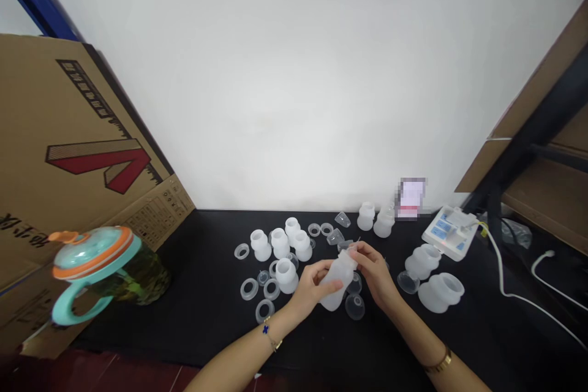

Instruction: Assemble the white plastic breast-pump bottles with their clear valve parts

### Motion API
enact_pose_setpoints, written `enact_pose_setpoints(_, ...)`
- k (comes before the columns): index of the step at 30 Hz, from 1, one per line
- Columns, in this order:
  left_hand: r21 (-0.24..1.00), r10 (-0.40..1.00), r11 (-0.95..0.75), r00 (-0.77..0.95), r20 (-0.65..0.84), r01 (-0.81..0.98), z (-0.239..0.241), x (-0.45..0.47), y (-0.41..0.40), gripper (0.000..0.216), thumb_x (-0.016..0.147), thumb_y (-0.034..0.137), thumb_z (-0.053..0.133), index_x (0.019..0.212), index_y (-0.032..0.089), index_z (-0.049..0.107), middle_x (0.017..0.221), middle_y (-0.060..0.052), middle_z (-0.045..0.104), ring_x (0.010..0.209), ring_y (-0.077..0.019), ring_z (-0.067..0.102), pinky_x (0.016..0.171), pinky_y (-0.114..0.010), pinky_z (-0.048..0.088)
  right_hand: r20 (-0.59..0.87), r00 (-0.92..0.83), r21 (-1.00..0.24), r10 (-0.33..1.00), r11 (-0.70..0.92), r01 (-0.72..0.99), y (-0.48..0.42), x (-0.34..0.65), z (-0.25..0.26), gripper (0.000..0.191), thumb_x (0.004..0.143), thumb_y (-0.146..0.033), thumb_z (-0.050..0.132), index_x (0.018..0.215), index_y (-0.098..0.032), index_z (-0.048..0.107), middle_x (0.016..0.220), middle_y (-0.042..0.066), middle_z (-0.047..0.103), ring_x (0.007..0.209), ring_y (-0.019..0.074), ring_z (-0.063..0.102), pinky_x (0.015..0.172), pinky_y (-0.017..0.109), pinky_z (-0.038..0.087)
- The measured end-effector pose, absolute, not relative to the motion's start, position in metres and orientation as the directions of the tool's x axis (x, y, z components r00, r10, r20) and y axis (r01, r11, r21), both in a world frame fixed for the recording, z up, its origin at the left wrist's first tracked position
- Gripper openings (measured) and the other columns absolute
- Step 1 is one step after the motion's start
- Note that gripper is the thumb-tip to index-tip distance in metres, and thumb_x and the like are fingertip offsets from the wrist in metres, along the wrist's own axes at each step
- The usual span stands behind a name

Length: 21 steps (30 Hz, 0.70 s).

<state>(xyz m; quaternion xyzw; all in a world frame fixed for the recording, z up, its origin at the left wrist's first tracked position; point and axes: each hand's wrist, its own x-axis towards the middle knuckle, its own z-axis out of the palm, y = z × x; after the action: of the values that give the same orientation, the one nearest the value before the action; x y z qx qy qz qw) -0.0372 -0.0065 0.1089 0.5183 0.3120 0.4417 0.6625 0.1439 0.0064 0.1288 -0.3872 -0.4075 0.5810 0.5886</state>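
My left hand (313, 285) is wrapped round the body of a frosted white baby bottle (334, 291), which leans with its neck up and to the right. At the bottle's neck, the fingers of my right hand (374, 266) are closed on a pale collar ring (351, 252); a thin clear tip rises there, mostly hidden by the fingers. Clear dome-shaped caps (355, 306) lie just below my hands. To the left stand several white open-necked bottles (286, 278), with translucent collar rings (264, 311) lying around them.
Two white bottles (366, 217) stand near the wall, by a blurred-out phone-like screen (410, 199). Two more bottles (441, 294) lie at right beside a power strip (451, 234) with white cables. A large teal-lidded jug (110, 272) stands left, by a cardboard box (41, 116).
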Motion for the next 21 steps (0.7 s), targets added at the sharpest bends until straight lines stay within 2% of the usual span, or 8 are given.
enact_pose_setpoints(11,0.981,0.918,-0.017,0.385,0.092,-0.194,0.1059,-0.0371,-0.0078,0.051,0.075,0.041,0.086,0.114,0.011,0.072,0.084,-0.007,0.073,0.074,-0.0200,0.063,0.067,-0.028,0.045,0.040,-0.017,-0.933,0.999,0.031,-0.360,0.0072,0.1451,0.1265,0.031,0.072,-0.044,0.086,0.070,-0.021,0.066,0.075,0.000,0.059,0.070,0.0172,0.050,0.065,0.030,0.041)
enact_pose_setpoints(17,0.986,0.938,-0.005,0.342,0.062,-0.165,0.1010,-0.0369,-0.0046,0.055,0.071,0.041,0.088,0.114,0.011,0.073,0.080,-0.006,0.074,0.069,-0.0183,0.063,0.063,-0.026,0.043,0.067,-0.002,-0.936,0.998,0.062,-0.346,0.0085,0.1450,0.1228,0.043,0.075,-0.041,0.085,0.059,-0.020,0.052,0.067,-0.002,0.052,0.065,0.0151,0.047,0.061,0.028,0.039)
enact_pose_setpoints(21,0.976,0.925,0.047,0.378,0.038,-0.214,0.1026,-0.0368,-0.0041,0.053,0.072,0.041,0.087,0.113,0.011,0.073,0.085,-0.007,0.075,0.073,-0.0192,0.064,0.064,-0.026,0.044,0.034,0.036,-0.924,0.999,0.045,-0.381,0.0098,0.1447,0.1202,0.034,0.070,-0.040,0.089,0.072,-0.021,0.061,0.073,-0.002,0.058,0.068,0.0156,0.051,0.061,0.026,0.041)
